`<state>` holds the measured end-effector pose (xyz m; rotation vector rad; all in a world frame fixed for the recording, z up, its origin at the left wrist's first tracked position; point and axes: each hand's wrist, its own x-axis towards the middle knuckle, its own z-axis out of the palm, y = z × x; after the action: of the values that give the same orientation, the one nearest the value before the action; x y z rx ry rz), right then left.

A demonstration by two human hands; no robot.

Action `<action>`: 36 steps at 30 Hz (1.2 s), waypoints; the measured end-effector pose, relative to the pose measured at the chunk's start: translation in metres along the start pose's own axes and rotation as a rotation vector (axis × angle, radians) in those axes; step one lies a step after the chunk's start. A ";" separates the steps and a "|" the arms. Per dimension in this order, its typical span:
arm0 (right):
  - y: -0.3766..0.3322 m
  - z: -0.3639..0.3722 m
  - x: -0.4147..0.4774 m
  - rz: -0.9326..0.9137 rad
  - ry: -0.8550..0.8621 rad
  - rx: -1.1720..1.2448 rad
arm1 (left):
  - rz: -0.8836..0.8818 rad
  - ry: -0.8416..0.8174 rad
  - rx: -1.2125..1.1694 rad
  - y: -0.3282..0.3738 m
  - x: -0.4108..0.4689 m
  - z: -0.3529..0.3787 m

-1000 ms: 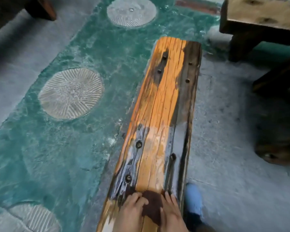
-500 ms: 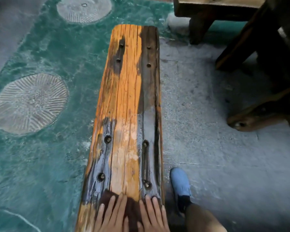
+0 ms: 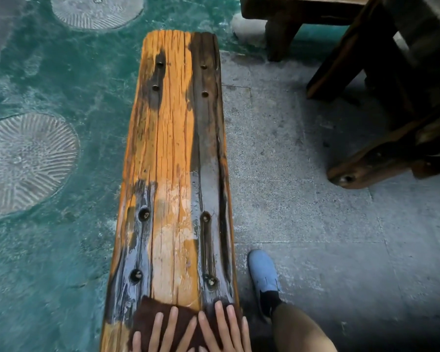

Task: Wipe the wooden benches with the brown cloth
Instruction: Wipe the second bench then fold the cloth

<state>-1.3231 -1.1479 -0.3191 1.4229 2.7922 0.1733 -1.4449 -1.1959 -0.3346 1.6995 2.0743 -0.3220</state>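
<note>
A long wooden bench (image 3: 173,153) runs away from me, orange with dark worn patches and wet sheen on its near half. The brown cloth (image 3: 148,313) lies flat across the near end of the bench. My left hand (image 3: 165,334) presses on the cloth with straight, spread fingers. Beside it, my right hand (image 3: 224,329) also lies flat on the cloth with straight fingers, reaching the bench's right edge. Only the fingers of both hands show at the bottom edge.
A second wooden bench (image 3: 290,11) stands at the back right, and dark wooden table legs (image 3: 381,153) slant at the right. My blue shoe (image 3: 263,273) stands on grey concrete beside the bench. Green painted floor with round patterned discs (image 3: 23,161) lies to the left.
My fingers have straightened and spread out over the cloth, which now lies wider across the bench end. The view has swung so that the bench runs straighter ahead.
</note>
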 end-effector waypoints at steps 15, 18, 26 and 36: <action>-0.004 0.013 0.022 0.123 -0.344 0.384 | -0.199 0.053 -0.261 -0.016 -0.009 -0.013; -0.002 0.014 0.027 0.115 -0.373 0.393 | -0.189 0.103 -0.239 -0.017 -0.005 -0.014; 0.003 0.023 0.057 0.118 -0.395 0.375 | -0.215 0.077 -0.230 -0.021 0.025 -0.023; 0.013 0.028 0.124 0.101 -0.403 0.428 | -0.219 0.050 -0.261 -0.040 0.084 -0.047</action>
<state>-1.3838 -1.0374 -0.3396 1.4627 2.5102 -0.6730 -1.5052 -1.1105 -0.3368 1.3462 2.2322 -0.0696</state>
